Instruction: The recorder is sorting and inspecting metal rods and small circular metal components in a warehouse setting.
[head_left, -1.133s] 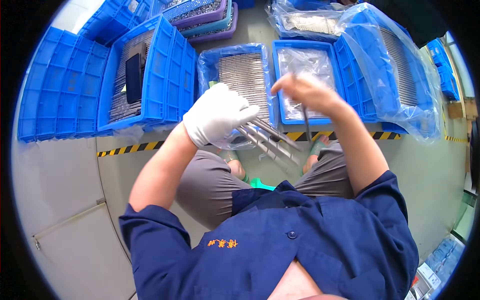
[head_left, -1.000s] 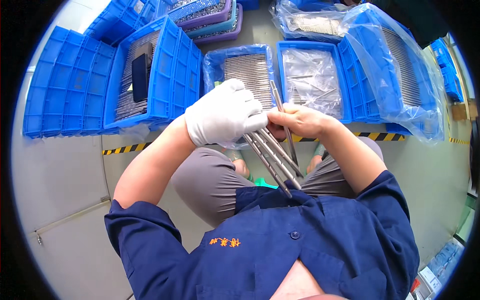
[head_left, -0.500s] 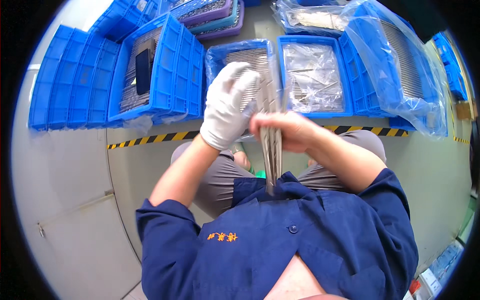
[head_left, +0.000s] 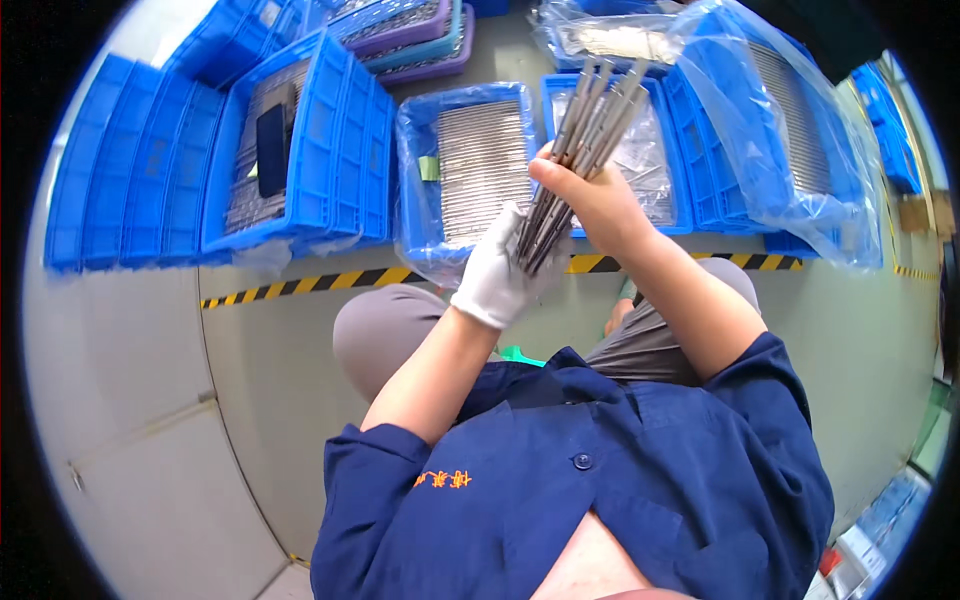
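Observation:
A bundle of slim grey metal rods point(head_left: 603, 112) slants up and to the right in front of my chest. Bare, my right hand point(head_left: 605, 205) grips it around the middle, thumb across the front. My left hand point(head_left: 495, 272), in a white glove, is cupped around the bundle's lower ends, its fingers partly hidden behind the rods. Just beyond my left hand stands a blue crate point(head_left: 418, 215) lined with clear plastic, holding rows of similar rods point(head_left: 485, 165). Behind the bundle is another blue crate point(head_left: 684, 200) with rods under clear film.
Stacked blue crates point(head_left: 340, 150) stand at the left, a dark phone point(head_left: 272, 150) lying on the rods in one. A plastic-draped crate point(head_left: 850, 190) is at the right. Purple and teal trays point(head_left: 425, 55) sit at the back. Black-and-yellow floor tape point(head_left: 320, 282) runs before the crates.
The bundle has swung from upright to leaning right and moved farther from my body. My left hand has dropped from beside its upper part to its lower ends.

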